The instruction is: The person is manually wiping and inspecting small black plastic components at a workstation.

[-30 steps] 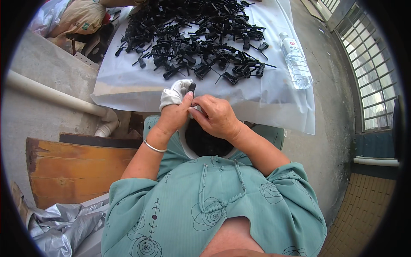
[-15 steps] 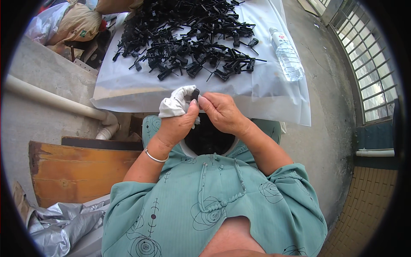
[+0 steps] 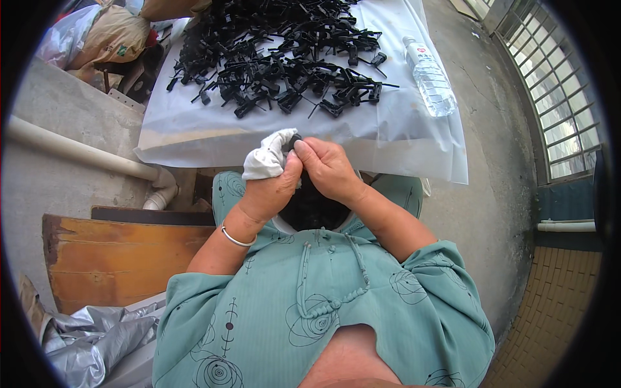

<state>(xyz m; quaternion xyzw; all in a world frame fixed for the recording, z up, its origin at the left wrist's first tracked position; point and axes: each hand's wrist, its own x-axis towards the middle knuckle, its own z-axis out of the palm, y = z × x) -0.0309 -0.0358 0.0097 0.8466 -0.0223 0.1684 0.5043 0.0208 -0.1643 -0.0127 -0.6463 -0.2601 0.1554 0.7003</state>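
Note:
Above my lap, my left hand (image 3: pixel 275 185) has a white cloth (image 3: pixel 264 163) over its fingers and grips a small black plastic part (image 3: pixel 293 141). My right hand (image 3: pixel 328 167) pinches the same part from the other side, thumb pressed against it, so most of it is hidden. Beyond my hands, a large heap of similar black plastic parts (image 3: pixel 278 61) with thin stems lies on the sheet-covered table (image 3: pixel 381 145). Below my hands, between my knees, stands a pale-rimmed bucket (image 3: pixel 283 224) with a dark inside; its contents are too dark to make out.
A clear water bottle (image 3: pixel 431 81) lies on the table's right side. To the left are a white pipe (image 3: pixel 84 150), a wooden board (image 3: pixel 123 258) and silvery sheeting (image 3: pixel 97 343). Stuffed bags (image 3: pixel 116 39) sit at the far left. A barred window (image 3: pixel 553 97) is on the right.
My right thumb and fingers have shifted up onto the black part and cover more of it. Both hands stay close together; the whole view has tilted slightly.

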